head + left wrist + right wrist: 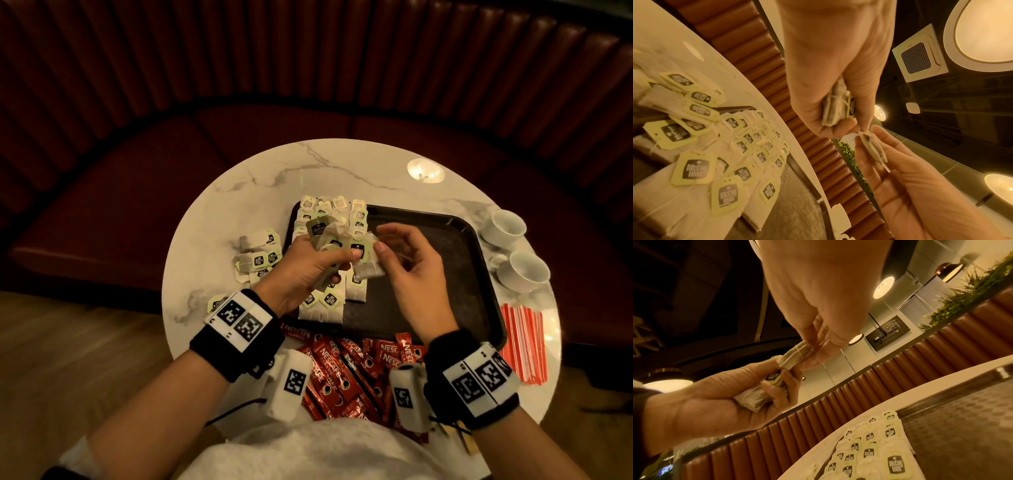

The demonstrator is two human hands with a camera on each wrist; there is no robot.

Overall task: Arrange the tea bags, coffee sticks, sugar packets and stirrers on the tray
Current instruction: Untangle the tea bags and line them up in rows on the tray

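Note:
Over the left part of the black tray [445, 240], my left hand [337, 269] grips a bundle of tea bags [838, 107] with green tags. My right hand [380, 250] pinches a single tea bag [367, 272] at the edge of that bundle, thumb on top; the pinched tea bag [795, 356] touches the left hand's fingers. Rows of tea bags [329, 212] lie side by side along the tray's left end. Loose tea bags [260, 255] sit on the marble table left of the tray. Red coffee sticks [352, 363] are piled at the near edge, and red-and-white stirrers [524, 342] lie to the right.
Two white cups [507, 226] [527, 274] stand on saucers at the table's right edge, close to the tray. The round table [308, 168] is small, with a curved red bench behind it. The tray's right half is bare.

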